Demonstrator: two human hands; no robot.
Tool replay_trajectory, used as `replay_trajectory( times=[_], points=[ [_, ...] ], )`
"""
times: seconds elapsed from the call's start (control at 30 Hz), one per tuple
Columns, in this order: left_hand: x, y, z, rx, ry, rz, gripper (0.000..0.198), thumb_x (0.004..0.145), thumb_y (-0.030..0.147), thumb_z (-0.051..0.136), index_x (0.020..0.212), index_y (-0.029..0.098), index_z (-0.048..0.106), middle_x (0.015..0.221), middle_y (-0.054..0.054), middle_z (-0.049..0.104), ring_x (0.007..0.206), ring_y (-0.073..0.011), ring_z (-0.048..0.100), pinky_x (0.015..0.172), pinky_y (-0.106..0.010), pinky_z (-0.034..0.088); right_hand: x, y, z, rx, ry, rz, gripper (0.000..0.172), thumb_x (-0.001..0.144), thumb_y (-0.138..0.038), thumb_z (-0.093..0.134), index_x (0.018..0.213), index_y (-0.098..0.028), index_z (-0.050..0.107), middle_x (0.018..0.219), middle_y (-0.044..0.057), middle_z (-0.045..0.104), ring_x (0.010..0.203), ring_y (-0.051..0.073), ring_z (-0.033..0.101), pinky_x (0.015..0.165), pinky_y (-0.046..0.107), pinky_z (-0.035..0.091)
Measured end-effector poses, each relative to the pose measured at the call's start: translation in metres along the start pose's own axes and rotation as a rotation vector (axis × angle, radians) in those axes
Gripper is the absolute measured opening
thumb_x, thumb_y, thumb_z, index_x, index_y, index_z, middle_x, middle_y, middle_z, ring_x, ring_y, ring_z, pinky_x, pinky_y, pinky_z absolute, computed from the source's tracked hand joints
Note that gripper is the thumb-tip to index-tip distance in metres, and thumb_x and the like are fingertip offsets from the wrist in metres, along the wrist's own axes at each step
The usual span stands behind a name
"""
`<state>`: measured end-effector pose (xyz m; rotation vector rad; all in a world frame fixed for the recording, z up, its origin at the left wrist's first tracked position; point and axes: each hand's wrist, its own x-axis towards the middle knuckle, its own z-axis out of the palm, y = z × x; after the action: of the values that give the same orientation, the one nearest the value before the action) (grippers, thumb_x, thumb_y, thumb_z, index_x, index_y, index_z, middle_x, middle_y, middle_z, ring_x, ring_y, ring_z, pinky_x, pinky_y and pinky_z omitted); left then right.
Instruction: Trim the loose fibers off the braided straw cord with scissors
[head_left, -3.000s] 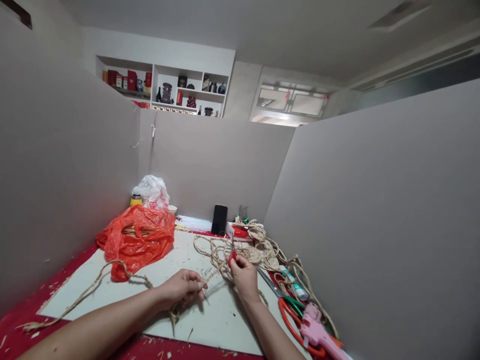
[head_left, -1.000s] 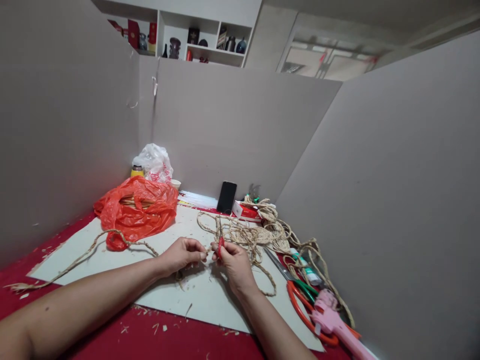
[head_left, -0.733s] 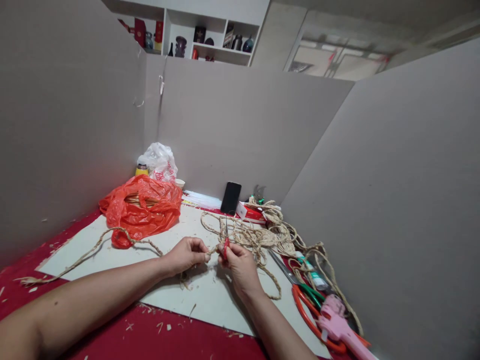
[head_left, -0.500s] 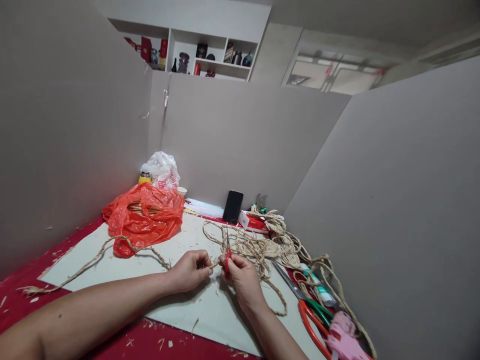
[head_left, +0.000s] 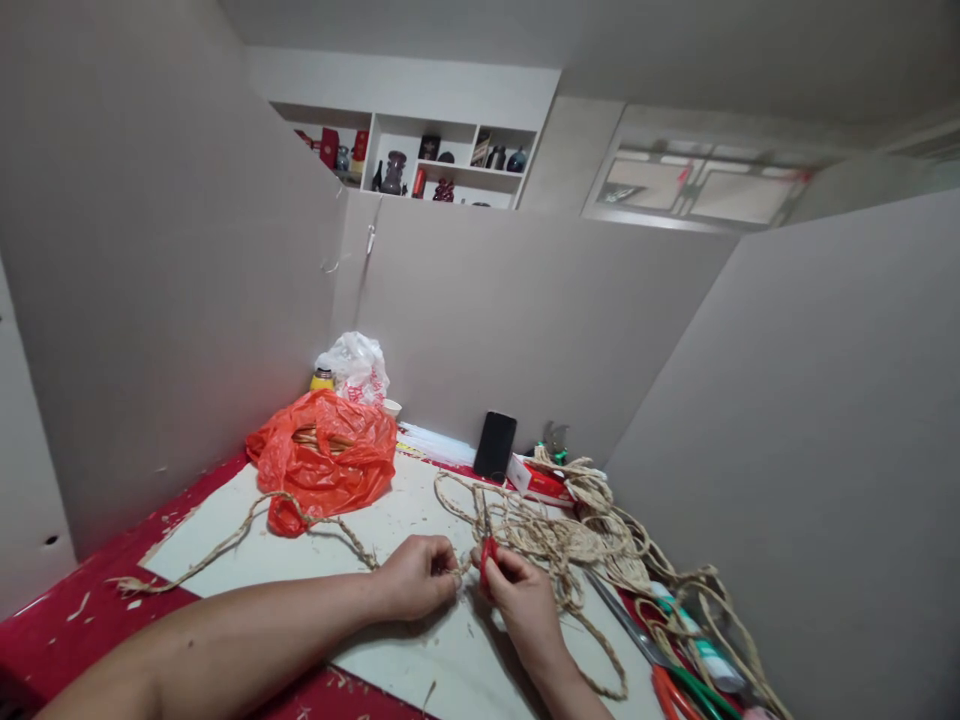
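The left hand pinches the braided rope. The right hand, just beside it, grips the red-handled scissors; coiled rope lies beyond that hand.

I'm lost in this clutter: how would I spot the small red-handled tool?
On the red table, find the pale flat board. Above it, the person's right hand holds the small red-handled metal tool, tip pointing away. Its red handle sets it apart from the larger scissors at right, with green and orange handles.
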<state>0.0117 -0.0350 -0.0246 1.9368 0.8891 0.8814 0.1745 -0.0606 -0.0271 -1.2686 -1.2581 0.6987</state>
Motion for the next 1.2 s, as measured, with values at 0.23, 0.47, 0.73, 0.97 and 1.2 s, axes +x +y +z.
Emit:
replay_trajectory(
  times=[0.23, 0.47, 0.73, 0.97, 1.2],
  points=[
    [0.001, -0.008, 0.000, 0.084, -0.054, 0.043, 0.005, 0.074, 0.019, 0.054, 0.072, 0.016, 0.056, 0.061, 0.005, 0.045, 0.060, -0.0092, 0.040, 0.056, -0.021, 0.029, 0.002, 0.006, 0.002, -0.022, 0.007, 0.040, 0.031, 0.065, -0.046, 0.066, 0.055, -0.017, 0.061, 0.046, -0.002, 0.047, 0.047, 0.012, 0.038, 0.046, 0.025, 0.030],
    [-0.003, -0.005, 0.001, 0.213, -0.035, 0.064, 0.009, 0.073, 0.021, 0.056, 0.076, 0.016, 0.062, 0.064, 0.003, 0.052, 0.060, -0.0095, 0.041, 0.056, -0.021, 0.031, 0.001, 0.009, 0.001, -0.024, 0.006, 0.044, 0.030, 0.061, -0.046, 0.069, 0.060, -0.015, 0.067, 0.046, -0.002, 0.050, 0.046, 0.012, 0.039, 0.044, 0.025, 0.030],
    [0.001, -0.008, 0.006, 0.282, -0.051, 0.082, 0.017, 0.077, 0.026, 0.054, 0.084, 0.017, 0.066, 0.068, 0.001, 0.060, 0.060, -0.0104, 0.045, 0.056, -0.021, 0.033, 0.006, 0.017, -0.002, -0.031, 0.008, 0.035, 0.028, 0.058, -0.044, 0.071, 0.061, -0.016, 0.069, 0.049, 0.000, 0.055, 0.046, 0.013, 0.041, 0.044, 0.025, 0.032],
    [0.002, -0.007, 0.007, 0.318, -0.044, 0.079, 0.019, 0.078, 0.027, 0.053, 0.085, 0.017, 0.067, 0.071, 0.000, 0.063, 0.061, -0.0117, 0.046, 0.057, -0.022, 0.033, 0.004, 0.008, 0.001, -0.023, 0.003, 0.040, 0.030, 0.056, -0.046, 0.071, 0.059, -0.016, 0.070, 0.048, 0.000, 0.055, 0.046, 0.014, 0.043, 0.043, 0.026, 0.033],
    [0.000, -0.004, 0.008, 0.324, -0.046, 0.088, 0.018, 0.077, 0.025, 0.053, 0.085, 0.019, 0.068, 0.073, -0.001, 0.065, 0.061, -0.0123, 0.047, 0.057, -0.022, 0.033, 0.004, 0.001, 0.005, 0.008, -0.023, 0.019, 0.031, 0.055, -0.046, 0.072, 0.056, -0.016, 0.069, 0.051, 0.002, 0.057, 0.048, 0.015, 0.045, 0.045, 0.026, 0.036]
  ],
)
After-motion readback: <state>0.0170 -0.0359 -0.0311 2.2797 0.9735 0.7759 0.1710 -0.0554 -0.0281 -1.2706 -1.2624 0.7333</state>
